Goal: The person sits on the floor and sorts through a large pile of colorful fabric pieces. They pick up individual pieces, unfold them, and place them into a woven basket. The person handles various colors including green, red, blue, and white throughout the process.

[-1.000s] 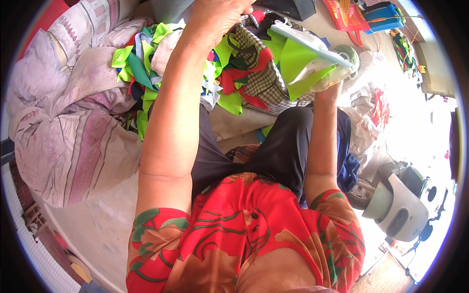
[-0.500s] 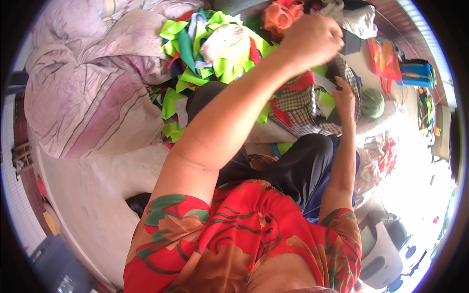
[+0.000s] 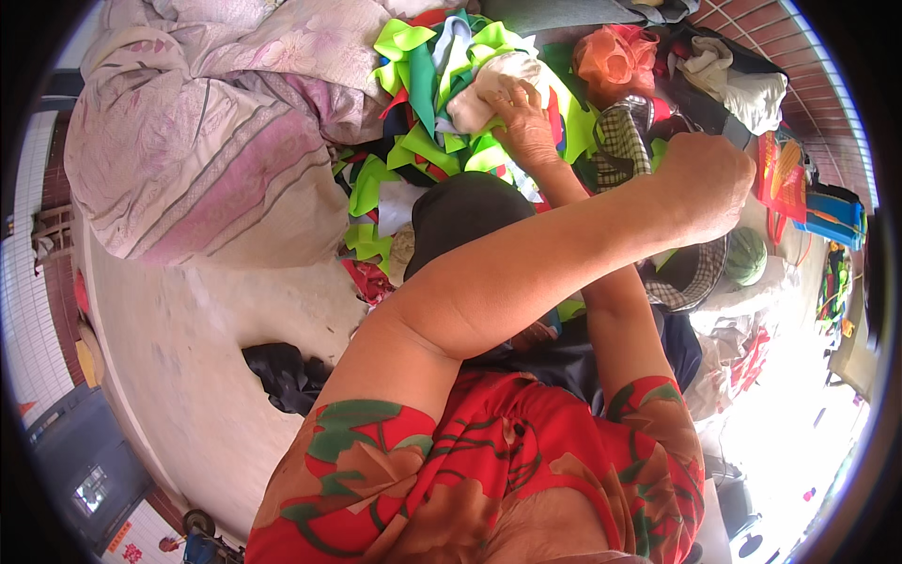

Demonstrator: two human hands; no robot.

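Note:
My right arm passes beneath my left forearm. My right hand (image 3: 526, 127) rests on a white bundled cloth (image 3: 477, 101), its fingers spread over it. Under that bundle lies a heap of fabric scraps (image 3: 402, 39) in neon green, dark green, red and pale blue. My left hand (image 3: 705, 191) is closed in a fist over on the right, above a black-and-white checked cloth (image 3: 618, 141). Whatever its fingers may hold is hidden. The checked cloth curves round beneath my left forearm, which covers much of it.
A large pale, pink-striped cloth bundle (image 3: 202, 160) stands at left. Back right are an orange mesh bag (image 3: 615, 64) and white cloths (image 3: 752, 94). A watermelon-patterned ball (image 3: 745, 257), a red bag (image 3: 782, 174) and a blue box (image 3: 834, 216) sit right. Black cloth (image 3: 285, 376) lies on the floor.
My right hand has left the checked cloth and moved left and away onto the white bundle. My left fist has moved right and nearer to me. The view has shifted too.

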